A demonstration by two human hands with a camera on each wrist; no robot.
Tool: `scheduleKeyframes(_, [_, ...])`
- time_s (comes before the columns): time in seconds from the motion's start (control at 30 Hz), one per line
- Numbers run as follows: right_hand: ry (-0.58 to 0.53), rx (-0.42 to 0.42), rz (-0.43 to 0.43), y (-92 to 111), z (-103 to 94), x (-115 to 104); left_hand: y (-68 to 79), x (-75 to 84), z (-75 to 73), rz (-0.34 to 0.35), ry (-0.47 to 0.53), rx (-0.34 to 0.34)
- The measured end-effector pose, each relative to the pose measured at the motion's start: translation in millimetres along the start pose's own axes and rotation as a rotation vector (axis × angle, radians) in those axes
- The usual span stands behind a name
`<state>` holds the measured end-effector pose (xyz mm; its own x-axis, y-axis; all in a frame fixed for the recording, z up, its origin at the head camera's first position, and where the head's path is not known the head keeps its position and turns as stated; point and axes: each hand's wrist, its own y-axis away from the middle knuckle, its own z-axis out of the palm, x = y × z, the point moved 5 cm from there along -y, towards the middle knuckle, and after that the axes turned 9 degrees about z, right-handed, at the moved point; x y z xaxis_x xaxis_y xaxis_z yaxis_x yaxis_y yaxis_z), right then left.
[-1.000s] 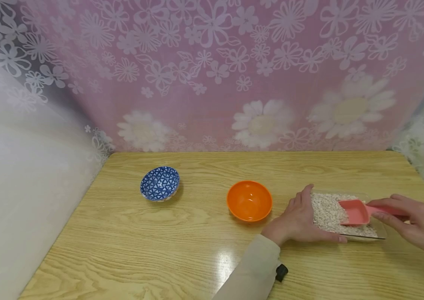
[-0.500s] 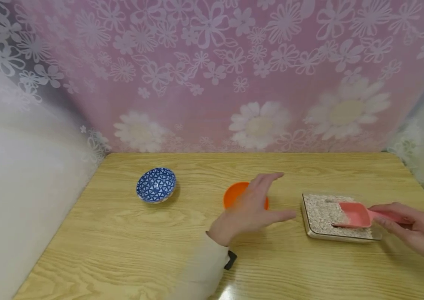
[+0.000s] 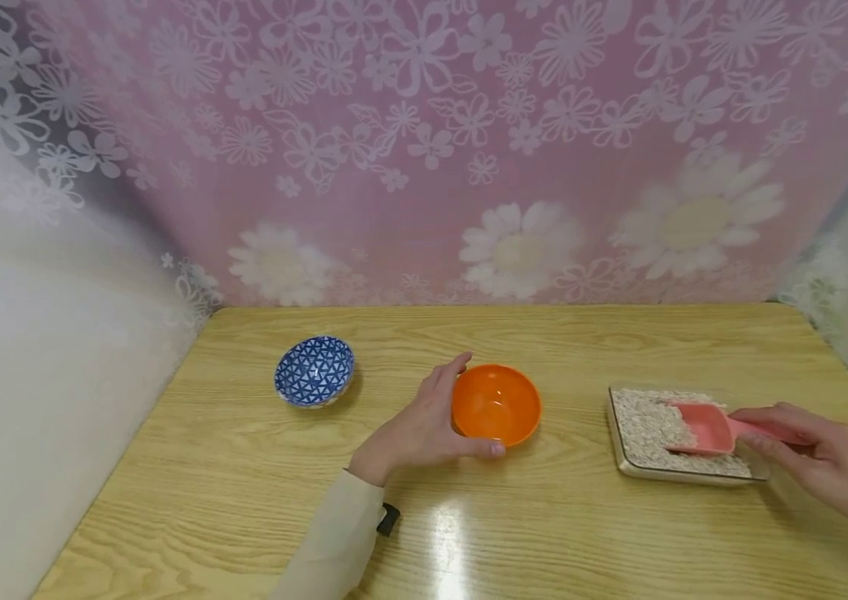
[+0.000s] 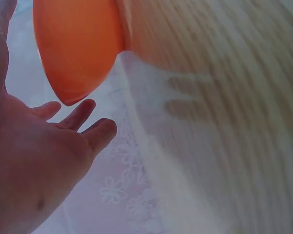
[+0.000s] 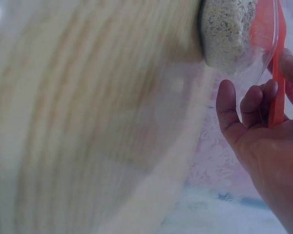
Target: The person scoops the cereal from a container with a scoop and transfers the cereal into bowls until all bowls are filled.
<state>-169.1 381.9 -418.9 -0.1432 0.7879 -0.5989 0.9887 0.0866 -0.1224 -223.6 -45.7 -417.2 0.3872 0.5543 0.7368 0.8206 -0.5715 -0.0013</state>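
Observation:
My left hand [image 3: 427, 425] is spread around the left side of an orange bowl [image 3: 497, 405], thumb at its front and fingers toward its back. In the left wrist view the fingertips [image 4: 101, 132] lie close to the rim of the bowl [image 4: 78, 44], and the palm is apart from it. My right hand [image 3: 829, 450] grips the handle of a pink scoop [image 3: 710, 428]. The scoop's blade rests in pale flakes like rolled oats [image 3: 649, 425], inside a clear rectangular container [image 3: 686, 477]. In the right wrist view the scoop handle [image 5: 278, 92] crosses the curled fingers.
A blue and white patterned bowl [image 3: 314, 372] stands at the left on the wooden table [image 3: 243, 500], tilted in view. A pink curtain with flowers [image 3: 393, 167] hangs behind the table's back edge, and pale sheets [image 3: 41, 350] flank the sides.
My left hand has left the clear container, passed over the orange bowl and come to its left side. The right hand stays at the container with the scoop.

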Motion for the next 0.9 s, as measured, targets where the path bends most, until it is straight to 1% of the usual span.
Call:
scheduleKeyframes(0.13, [-0.037, -0.010, 0.079, 3.6, 0.7, 8.6, -4.2, -5.1, 5.0, 0.009, 0.027, -0.034])
scheduleKeyframes(0.23, [-0.083, -0.008, 0.121, 5.5, -0.8, 15.0, -6.0, -8.3, 7.8, -0.004, 0.047, -0.046])
scheduleKeyframes(0.37, [-0.123, -0.017, 0.186, 7.0, -2.7, 24.3, -7.7, -9.9, 9.9, -0.021, 0.063, -0.060])
scheduleKeyframes(0.5, [-0.204, -0.029, 0.233, 8.0, -2.8, 32.4, -9.4, -9.4, 10.9, -0.030, 0.062, -0.080])
scheduleKeyframes(0.6, [-0.297, -0.009, 0.223, 8.2, -4.3, 33.6, -10.3, -9.4, 10.8, -0.030, 0.062, -0.089])
scheduleKeyframes(0.67, [-0.377, 0.007, 0.195, 8.6, -5.3, 31.3, -11.0, -10.2, 10.9, -0.028, 0.066, -0.092])
scheduleKeyframes(0.73, [-0.509, 0.010, 0.149, 7.9, -6.7, 27.0, -11.6, -11.1, 11.0, -0.023, 0.071, -0.091])
scheduleKeyframes(0.8, [-0.591, 0.008, 0.126, 7.4, -7.5, 22.0, -12.2, -12.4, 11.4, -0.021, 0.081, -0.087])
scheduleKeyframes(0.83, [-0.607, 0.006, 0.125, 7.2, -7.7, 19.6, -12.3, -12.6, 11.4, -0.021, 0.086, -0.084])
scheduleKeyframes(0.9, [-0.591, 0.009, 0.146, 6.2, -7.9, 15.8, -12.5, -13.4, 11.5, -0.026, 0.093, -0.077])
